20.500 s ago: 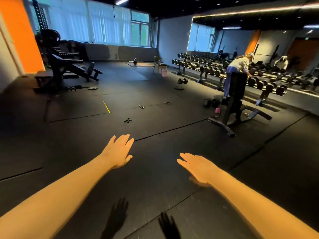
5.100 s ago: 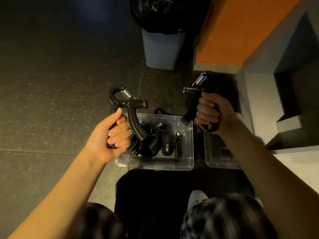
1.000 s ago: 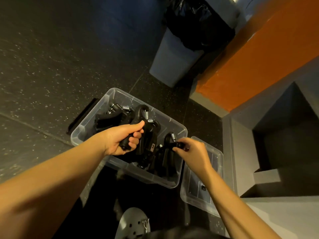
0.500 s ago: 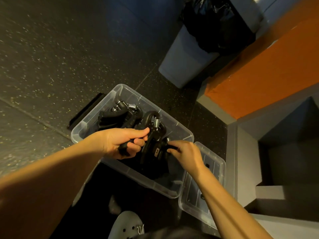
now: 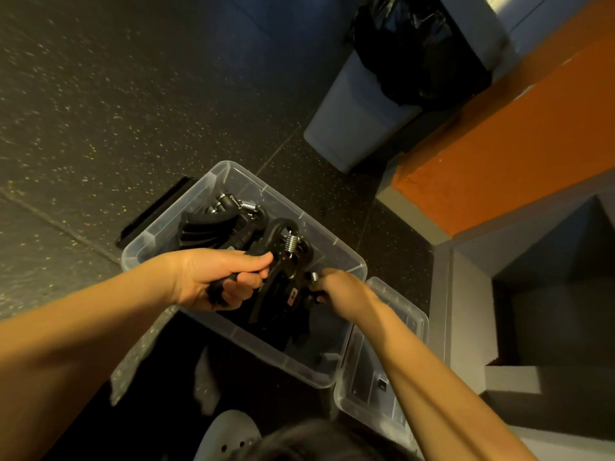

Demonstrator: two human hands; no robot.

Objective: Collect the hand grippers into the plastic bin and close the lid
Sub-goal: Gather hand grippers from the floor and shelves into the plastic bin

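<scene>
Your left hand [image 5: 213, 277] hangs over the clear plastic bin [image 5: 233, 171], its fingers and thumb curled tight round one handle of a black spring-loaded hand gripper [image 5: 283, 241]. That gripper's looped top and steel coil point away from you, above the bin's middle. Your right hand [image 5: 339, 289] is just beside it, fingers closed on the end of a second black hand gripper [image 5: 308, 296] that reaches down inside the bin; the hand hides most of that grip. More black hand grippers [image 5: 206, 227] lie heaped at the bin's far left end. The bin stands open on the dark speckled rubber floor [image 5: 100, 94], and its clear plastic lid [image 5: 412, 311] lies flat just beside the bin's right side. A flat black bar [image 5: 156, 211] lies on the floor along the bin's left wall. Beyond the bin stands a grey waste bin with a black liner [image 5: 352, 121], next to an orange wall [image 5: 499, 134]. A white perforated shoe [image 5: 229, 434] shows at the bottom edge
</scene>
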